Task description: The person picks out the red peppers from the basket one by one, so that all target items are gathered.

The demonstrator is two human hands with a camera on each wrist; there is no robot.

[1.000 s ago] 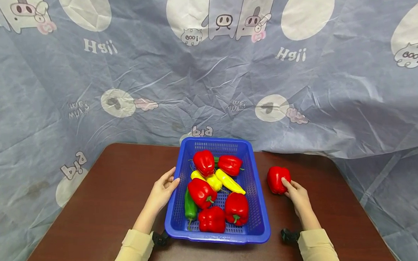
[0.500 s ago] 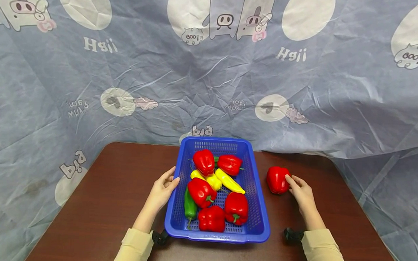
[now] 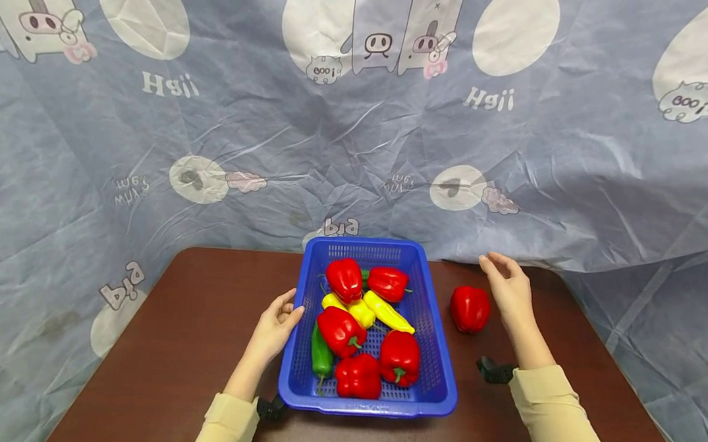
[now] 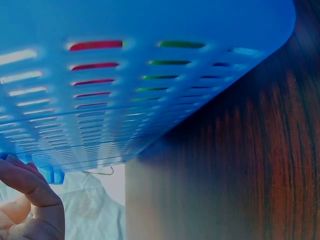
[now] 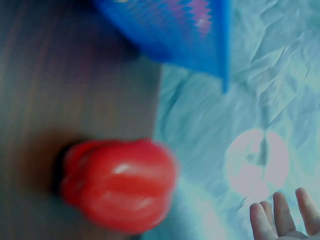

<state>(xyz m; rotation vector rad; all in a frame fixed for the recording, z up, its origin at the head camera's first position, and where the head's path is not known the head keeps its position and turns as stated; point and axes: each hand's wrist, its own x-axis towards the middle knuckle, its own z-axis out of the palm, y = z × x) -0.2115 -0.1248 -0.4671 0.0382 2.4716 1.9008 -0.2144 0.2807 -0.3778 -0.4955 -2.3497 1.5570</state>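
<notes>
A blue plastic basket [image 3: 440, 349] holds several red bell peppers [image 3: 341, 330], yellow peppers [image 3: 387, 312] and a long green pepper [image 3: 321, 354]. At its left rim my left hand [image 3: 274, 326] holds on with thumb and curled fingers; the left wrist view has those fingers [image 4: 30, 187] at the basket's slotted side wall [image 4: 140, 115]. A single red bell pepper [image 3: 470, 309] lies on the table to the right of the basket. Beside and above it, my right hand [image 3: 510, 290] is raised with nothing in it, its fingers [image 5: 283, 215] apart from the pepper [image 5: 122, 185] in the right wrist view.
The brown wooden table [image 3: 182, 360] reaches back to a grey-blue printed cloth [image 3: 338, 129] that hangs behind and at both sides. A dark wrist camera [image 3: 496, 371] sits at the right sleeve, another [image 3: 271, 408] at the left.
My right hand has let go of the red bell pepper and moved up and away from it. The pepper stays on the table. The left hand keeps its place at the basket rim.
</notes>
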